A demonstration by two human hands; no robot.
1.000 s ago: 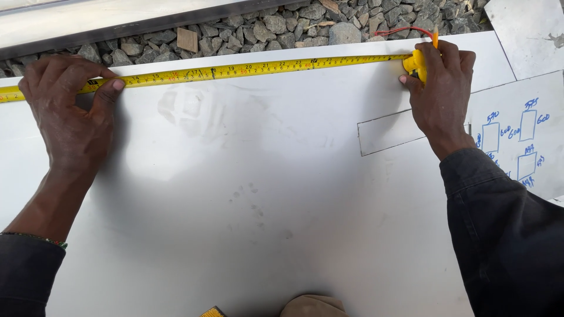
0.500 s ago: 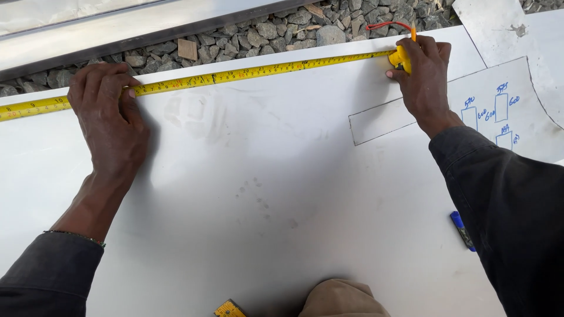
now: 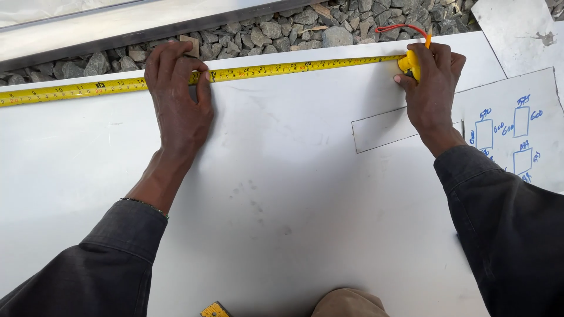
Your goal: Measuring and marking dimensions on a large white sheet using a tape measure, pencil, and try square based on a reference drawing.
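A yellow tape measure (image 3: 264,71) is stretched nearly level along the far edge of a white sheet (image 3: 282,194), from nine o'clock toward two o'clock, where its yellow case (image 3: 409,63) with a red strap is found.

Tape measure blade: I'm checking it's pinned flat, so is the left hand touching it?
Touching. The head view shows the left hand with its fingers pressed on the yellow tape measure blade, holding it against the white sheet.

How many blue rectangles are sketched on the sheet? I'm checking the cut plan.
3 sketched rectangles: one upper left, one upper right, one lower. The sleeve may hide more.
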